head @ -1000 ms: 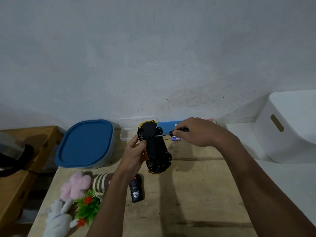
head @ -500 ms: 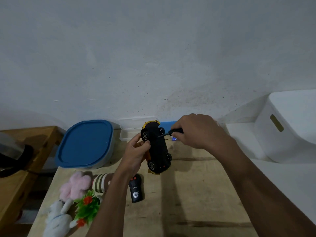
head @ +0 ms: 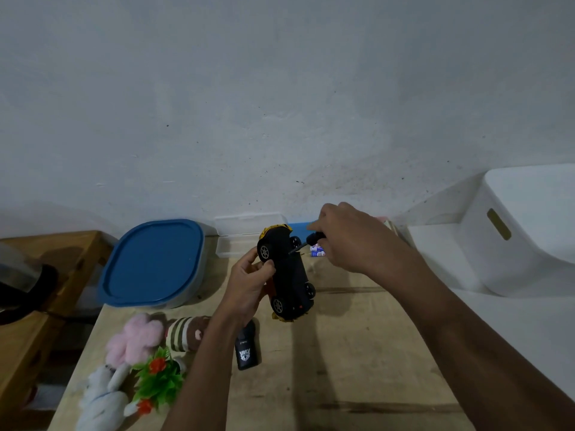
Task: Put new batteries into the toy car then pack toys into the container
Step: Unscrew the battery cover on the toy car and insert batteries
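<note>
Black-and-yellow plastic toy car point(head: 291, 275) held underside-up above the wooden tabletop point(head: 342, 353). Left hand point(head: 249, 281): fingers curled round its flank. Right hand point(head: 345, 237): fingers pinching a small black-handled screwdriver point(head: 314, 237), tip at the chassis. Judged light, rigid, smooth-shelled; grip the body sides, not the wheels.

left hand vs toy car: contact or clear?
Touching. Head view: the left hand grips the toy car, thumb pressed against its body, no gap visible.
</note>
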Available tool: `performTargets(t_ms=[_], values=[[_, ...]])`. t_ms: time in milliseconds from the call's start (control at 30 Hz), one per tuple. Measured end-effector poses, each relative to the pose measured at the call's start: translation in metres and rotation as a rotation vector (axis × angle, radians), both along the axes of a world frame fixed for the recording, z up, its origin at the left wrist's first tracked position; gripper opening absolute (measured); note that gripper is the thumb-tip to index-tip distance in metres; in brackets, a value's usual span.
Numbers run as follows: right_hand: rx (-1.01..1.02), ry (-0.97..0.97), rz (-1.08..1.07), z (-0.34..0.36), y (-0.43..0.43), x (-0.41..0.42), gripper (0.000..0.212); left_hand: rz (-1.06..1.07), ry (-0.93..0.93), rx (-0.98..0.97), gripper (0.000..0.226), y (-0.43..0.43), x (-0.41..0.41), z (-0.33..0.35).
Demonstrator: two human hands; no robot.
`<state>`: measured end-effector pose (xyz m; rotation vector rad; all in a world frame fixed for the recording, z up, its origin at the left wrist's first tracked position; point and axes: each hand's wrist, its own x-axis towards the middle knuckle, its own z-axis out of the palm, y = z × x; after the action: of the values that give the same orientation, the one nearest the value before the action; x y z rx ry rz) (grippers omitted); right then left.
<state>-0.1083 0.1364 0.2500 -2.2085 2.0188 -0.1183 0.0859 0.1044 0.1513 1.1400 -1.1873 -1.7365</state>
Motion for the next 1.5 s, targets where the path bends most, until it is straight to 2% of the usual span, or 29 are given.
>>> performTargets(t_ms=[133, 300, 467, 633, 867, 1100, 1400, 1500], values=[[0.098, -0.019, -0.069, 0.005, 0.000, -0.001, 0.026, 0.011, 0.011, 0.002, 0.030, 0.000, 0.002, 0.001], [0.027, 0.112, 0.013, 0.015, 0.002, 0.001, 0.022, 0.023, 0.010, 0.012, 0.032, -0.003, 0.004, -0.001], [0.026, 0.075, 0.033, 0.013, 0.002, 0.001, 0.031, 0.011, 0.008, 0.011, 0.037, -0.004, 0.005, -0.002], [0.022, 0.022, 0.084, 0.009, -0.002, -0.003, 0.028, -0.006, -0.011, -0.038, 0.047, 0.000, 0.003, 0.002], [0.171, -0.015, -0.052, 0.009, -0.004, -0.008, 0.031, -0.040, -0.009, -0.088, 0.052, 0.001, 0.000, 0.009], [0.045, 0.083, 0.078, 0.017, 0.000, -0.005, 0.024, -0.041, -0.030, -0.085, 0.052, 0.002, -0.001, 0.006], [-0.011, 0.107, 0.157, 0.001, -0.007, -0.007, 0.035, -0.033, -0.025, -0.082, 0.050, 0.001, 0.002, 0.002], [0.068, 0.103, 0.087, 0.001, -0.007, -0.008, 0.017, -0.041, -0.023, -0.086, 0.051, 0.000, 0.003, 0.001]])
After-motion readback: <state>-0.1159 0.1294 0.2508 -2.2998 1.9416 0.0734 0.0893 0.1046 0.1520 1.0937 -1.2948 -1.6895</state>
